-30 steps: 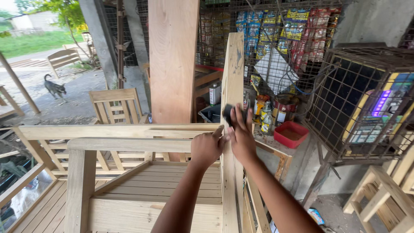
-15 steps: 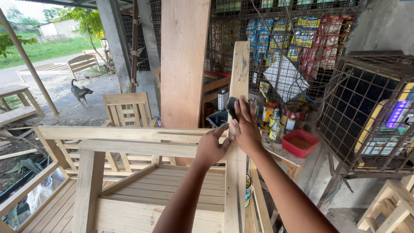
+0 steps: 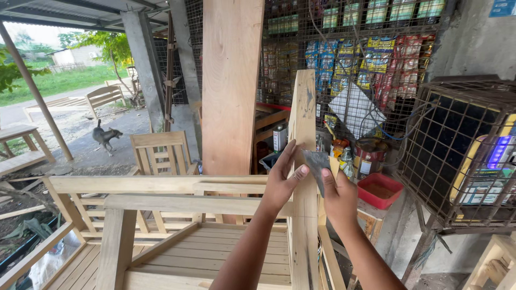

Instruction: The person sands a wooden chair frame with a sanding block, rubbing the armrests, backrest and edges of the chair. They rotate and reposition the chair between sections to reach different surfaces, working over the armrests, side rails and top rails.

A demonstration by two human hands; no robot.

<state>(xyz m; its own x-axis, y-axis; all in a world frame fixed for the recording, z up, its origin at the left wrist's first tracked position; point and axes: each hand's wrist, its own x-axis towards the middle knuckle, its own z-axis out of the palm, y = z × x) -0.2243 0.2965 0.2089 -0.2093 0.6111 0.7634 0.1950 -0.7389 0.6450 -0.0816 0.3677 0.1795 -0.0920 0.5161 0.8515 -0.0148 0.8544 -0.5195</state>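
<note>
We are resting our left hand [image 3: 282, 185], fingers spread apart, against the upright wooden post [image 3: 303, 177]. Our right hand [image 3: 339, 200] is pinching a dark scraper blade [image 3: 316, 162] just beside those fingertips.

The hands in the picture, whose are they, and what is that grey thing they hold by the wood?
The picture comes from a camera worn on a person's head, so you see what that person sees, looking down at their own two bare hands. The left hand rests on a tall upright wooden post, with its thumb touching a small flat grey sheet. The right hand holds that sheet against the post. I cannot tell for sure what the sheet is. The post belongs to an unpainted wooden bench with slats. Behind stands a wide wooden plank. To the right there is a red tray and a wire cage. Far off on the left a dog walks past.
</note>
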